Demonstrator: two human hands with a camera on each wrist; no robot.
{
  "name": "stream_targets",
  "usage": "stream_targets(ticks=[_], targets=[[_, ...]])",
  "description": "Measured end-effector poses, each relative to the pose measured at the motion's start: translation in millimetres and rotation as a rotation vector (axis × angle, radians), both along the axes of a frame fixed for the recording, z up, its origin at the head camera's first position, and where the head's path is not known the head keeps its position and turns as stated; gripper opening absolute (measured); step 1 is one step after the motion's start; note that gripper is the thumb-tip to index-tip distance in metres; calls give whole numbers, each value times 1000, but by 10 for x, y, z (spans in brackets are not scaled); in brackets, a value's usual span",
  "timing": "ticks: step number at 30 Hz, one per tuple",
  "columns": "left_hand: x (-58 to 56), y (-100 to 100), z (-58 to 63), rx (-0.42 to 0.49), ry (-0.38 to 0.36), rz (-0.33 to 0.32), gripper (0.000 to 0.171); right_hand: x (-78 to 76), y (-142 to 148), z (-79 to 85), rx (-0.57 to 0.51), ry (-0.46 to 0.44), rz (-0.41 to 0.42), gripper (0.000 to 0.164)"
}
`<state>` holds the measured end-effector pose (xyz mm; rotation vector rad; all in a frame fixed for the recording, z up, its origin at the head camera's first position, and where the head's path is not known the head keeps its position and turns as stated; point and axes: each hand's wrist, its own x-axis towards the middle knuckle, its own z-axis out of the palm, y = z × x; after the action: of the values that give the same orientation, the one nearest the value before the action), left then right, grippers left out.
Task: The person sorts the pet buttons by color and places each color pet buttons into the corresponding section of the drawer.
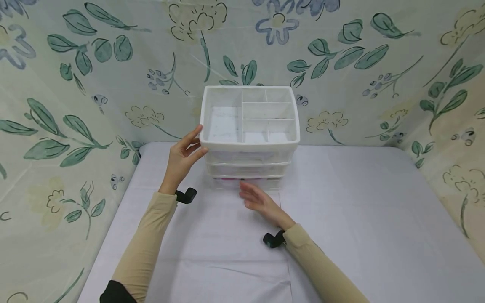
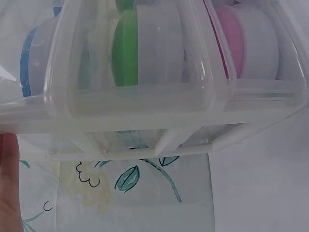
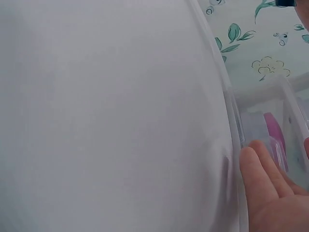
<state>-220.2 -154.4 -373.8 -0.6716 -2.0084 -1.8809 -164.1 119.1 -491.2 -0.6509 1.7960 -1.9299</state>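
Note:
A white plastic drawer organizer (image 1: 249,146) stands at the back of the table, with a divided tray on top and see-through drawers below. At its left front corner my left hand (image 1: 182,158) holds on, thumb at the front and fingers along the side. My right hand (image 1: 263,205) reaches to the bottom drawer (image 1: 246,184), its fingers extended with the tips right at the drawer front. Through the clear plastic, the left wrist view shows round items with blue, green (image 2: 124,53) and pink (image 2: 231,43) parts. In the right wrist view, a pink-edged item (image 3: 274,130) shows beyond the fingertips (image 3: 248,157).
A white cloth (image 1: 363,219) covers the table, with a crease running toward the front. Floral fabric (image 1: 265,50) hangs behind and along both sides. Black wrist cameras (image 1: 186,195) sit on both wrists.

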Motion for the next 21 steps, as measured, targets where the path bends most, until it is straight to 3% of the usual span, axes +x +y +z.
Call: stream_targets(ticks=[8,18,21], targets=[[-93,-22,-121,-19,25,15,60,-73,-36,-5,-28,-34,-31,62],[-90,-29,-114,-4,21,11,61,-64,-30,-4,-18,-50,-48,64],[-29,-18,-49,1,22,8,60,-23,25,14,-2,-46,-58,63]])
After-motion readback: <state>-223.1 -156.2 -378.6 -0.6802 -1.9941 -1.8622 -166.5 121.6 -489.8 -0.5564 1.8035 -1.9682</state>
